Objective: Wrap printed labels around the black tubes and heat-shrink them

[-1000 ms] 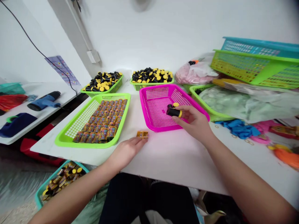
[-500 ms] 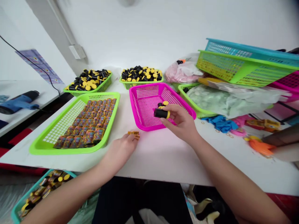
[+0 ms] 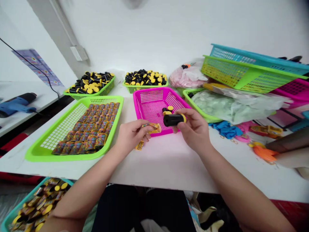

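Note:
Between the fingers of my left hand (image 3: 134, 133) is a printed orange-yellow plastic sleeve (image 3: 155, 128), flat in shape. Below those fingers another sleeve piece (image 3: 139, 145) lies on the white table. My right hand (image 3: 195, 129) grips a black cylinder with a yellow cap (image 3: 173, 120), lying sideways, its black end toward the sleeve. A small gap parts cylinder and sleeve. Behind them, the magenta basket (image 3: 142, 111) holds a few black-and-yellow cylinders (image 3: 167, 111). To the left, a green basket (image 3: 38, 151) carries rows of cylinders wrapped in printed sleeves (image 3: 90, 129).
Two green baskets (image 3: 106, 88) heaped with black-and-yellow cylinders stand by the wall. Stacked baskets (image 3: 253, 71) and plastic bags (image 3: 222, 104) crowd the right. A blue heat gun (image 3: 19, 103) rests at far left. Below the table edge is a teal basket (image 3: 11, 212) of wrapped cylinders.
My left hand has lifted a sleeve off the table and moved up and right. My right hand has brought the cylinder slightly right and closer to me.

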`<state>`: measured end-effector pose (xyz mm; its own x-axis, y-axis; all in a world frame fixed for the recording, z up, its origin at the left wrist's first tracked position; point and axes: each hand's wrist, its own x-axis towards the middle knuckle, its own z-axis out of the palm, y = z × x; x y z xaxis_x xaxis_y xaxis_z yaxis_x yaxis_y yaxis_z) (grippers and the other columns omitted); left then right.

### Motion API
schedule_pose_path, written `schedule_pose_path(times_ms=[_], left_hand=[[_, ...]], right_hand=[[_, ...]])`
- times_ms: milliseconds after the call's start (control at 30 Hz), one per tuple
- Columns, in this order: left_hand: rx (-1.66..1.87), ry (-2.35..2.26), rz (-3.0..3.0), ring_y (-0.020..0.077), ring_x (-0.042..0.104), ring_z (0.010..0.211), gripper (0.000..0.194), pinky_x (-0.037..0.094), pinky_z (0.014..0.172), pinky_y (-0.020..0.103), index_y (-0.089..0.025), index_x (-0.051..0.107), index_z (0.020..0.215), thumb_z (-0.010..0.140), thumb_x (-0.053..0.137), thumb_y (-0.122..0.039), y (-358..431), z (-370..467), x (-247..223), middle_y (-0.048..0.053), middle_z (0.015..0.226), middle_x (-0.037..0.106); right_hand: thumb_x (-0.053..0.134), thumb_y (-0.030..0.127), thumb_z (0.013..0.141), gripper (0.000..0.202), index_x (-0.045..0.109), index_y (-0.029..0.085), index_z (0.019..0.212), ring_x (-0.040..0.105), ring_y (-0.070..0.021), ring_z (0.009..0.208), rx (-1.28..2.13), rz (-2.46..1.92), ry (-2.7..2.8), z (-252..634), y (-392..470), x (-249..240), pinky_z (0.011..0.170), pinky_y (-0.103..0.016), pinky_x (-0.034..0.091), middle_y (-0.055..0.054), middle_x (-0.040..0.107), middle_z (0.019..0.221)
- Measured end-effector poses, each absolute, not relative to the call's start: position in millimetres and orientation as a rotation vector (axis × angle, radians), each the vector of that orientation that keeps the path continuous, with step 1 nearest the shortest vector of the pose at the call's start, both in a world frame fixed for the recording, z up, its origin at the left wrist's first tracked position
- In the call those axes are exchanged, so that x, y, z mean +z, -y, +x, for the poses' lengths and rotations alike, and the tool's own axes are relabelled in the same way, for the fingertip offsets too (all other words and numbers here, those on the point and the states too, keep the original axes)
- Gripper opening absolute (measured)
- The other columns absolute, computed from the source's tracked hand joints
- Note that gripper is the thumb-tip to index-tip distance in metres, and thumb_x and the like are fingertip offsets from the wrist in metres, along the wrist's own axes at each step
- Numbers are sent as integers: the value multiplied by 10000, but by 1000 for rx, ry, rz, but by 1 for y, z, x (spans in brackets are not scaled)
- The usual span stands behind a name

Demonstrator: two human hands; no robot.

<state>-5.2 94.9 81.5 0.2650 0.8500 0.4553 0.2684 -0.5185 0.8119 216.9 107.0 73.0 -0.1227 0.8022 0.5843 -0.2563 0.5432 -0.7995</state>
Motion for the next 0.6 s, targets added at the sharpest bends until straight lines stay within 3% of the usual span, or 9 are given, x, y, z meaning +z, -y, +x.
schedule_pose_path(times_ms=[100,200,300,500,600], left_hand=[[1175,-874,2125,80,581,429,413,460,437,163,-124,659,764,979,459,-415,-101,-6,67,15,572,646],[1164,-722,2413,80,593,506,482,440,487,163,-130,653,707,1009,390,-397,-99,-7,64,32,606,652],[1179,-638,2475,102,601,580,539,440,529,183,-135,651,720,1022,317,-431,-95,-6,66,43,635,640],[1169,-747,2230,102,550,523,668,417,507,208,-132,648,750,1016,177,-525,-90,-6,64,49,647,624],[1179,-864,2403,108,539,534,634,390,513,218,-133,621,699,1030,198,-469,-92,-8,62,47,628,602]], right_hand=[[732,376,825,292,637,258,1074,600,-102,554,998,-483,1450,218,-102,71,490,-243,526,18,627,759],[729,423,817,340,631,247,1091,609,-117,559,999,-499,1493,218,-94,74,452,-237,516,-5,645,777],[736,380,815,315,638,243,1081,613,-111,565,957,-485,1586,216,-86,83,445,-215,505,-19,664,801],[759,222,785,263,661,224,1028,602,-110,607,806,-499,1699,213,-85,89,525,-218,517,1,633,723],[732,294,822,222,656,228,1020,590,-102,554,826,-515,1629,211,-85,87,478,-213,495,9,632,706]])
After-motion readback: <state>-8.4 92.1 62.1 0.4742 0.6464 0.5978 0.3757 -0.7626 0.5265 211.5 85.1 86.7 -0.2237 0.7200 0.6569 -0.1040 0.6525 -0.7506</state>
